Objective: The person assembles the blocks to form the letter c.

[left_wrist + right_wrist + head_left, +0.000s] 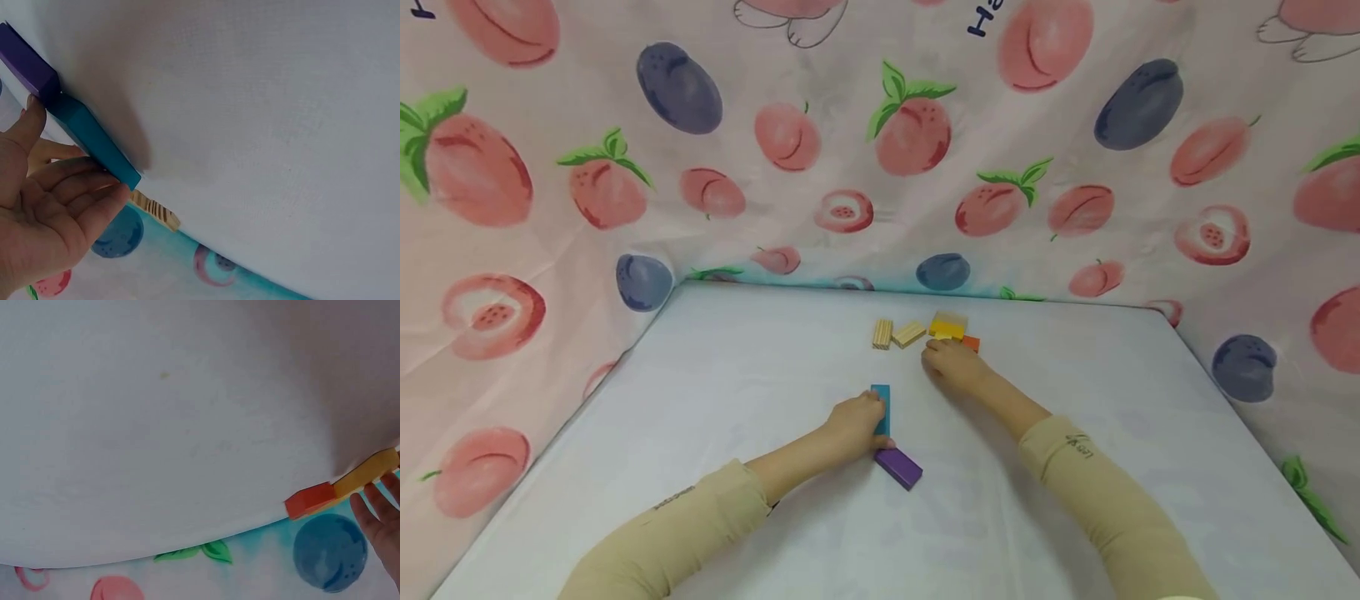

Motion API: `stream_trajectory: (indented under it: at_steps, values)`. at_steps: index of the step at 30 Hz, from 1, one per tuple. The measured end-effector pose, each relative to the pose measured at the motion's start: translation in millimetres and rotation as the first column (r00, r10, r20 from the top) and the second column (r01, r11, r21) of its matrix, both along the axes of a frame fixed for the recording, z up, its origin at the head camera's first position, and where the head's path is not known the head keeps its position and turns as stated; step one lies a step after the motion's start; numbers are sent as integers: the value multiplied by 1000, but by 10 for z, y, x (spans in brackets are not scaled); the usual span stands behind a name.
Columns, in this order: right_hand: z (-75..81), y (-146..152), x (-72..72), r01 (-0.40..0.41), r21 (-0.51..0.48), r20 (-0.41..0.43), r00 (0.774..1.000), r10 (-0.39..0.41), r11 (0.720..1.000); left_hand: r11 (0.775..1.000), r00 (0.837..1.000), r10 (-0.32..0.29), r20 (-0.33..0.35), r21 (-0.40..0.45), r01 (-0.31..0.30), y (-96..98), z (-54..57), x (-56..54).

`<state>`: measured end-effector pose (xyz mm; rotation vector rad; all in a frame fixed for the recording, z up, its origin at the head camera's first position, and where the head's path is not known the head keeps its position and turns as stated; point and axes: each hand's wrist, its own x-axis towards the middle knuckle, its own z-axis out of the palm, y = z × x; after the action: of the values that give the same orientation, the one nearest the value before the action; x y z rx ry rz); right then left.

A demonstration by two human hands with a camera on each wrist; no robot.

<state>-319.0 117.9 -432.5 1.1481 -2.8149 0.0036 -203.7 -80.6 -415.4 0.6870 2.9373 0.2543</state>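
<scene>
- Left hand [852, 427] pinching the blue block [100, 144], mid-table [737, 367], near end by the purple block [899, 468]; light, even pressure should suit!
- Right hand [953, 363] at the yellow block [367, 473], near the far edge; gripping? Can't tell.

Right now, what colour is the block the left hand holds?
The block is blue, clearest in the head view.
</scene>
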Motion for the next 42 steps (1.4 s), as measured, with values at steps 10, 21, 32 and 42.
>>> stream_trajectory:
  at_steps: [10,21,32,42]
  values:
    - [18,51,-180,174,-63,47,984,-172,983,996,999,-45,-17,-72,44,19,30,-21]
    - [87,-190,-388,201,-205,228,962,-153,958,997,999,-43,15,-61,44,14,87,-11]
    - [147,-348,-584,202,-204,408,907,-105,958,999,999,-40,33,-28,41,0,73,-66]
    - [88,-347,-602,160,-145,423,902,-85,976,999,999,-20,44,-38,22,21,45,-47]
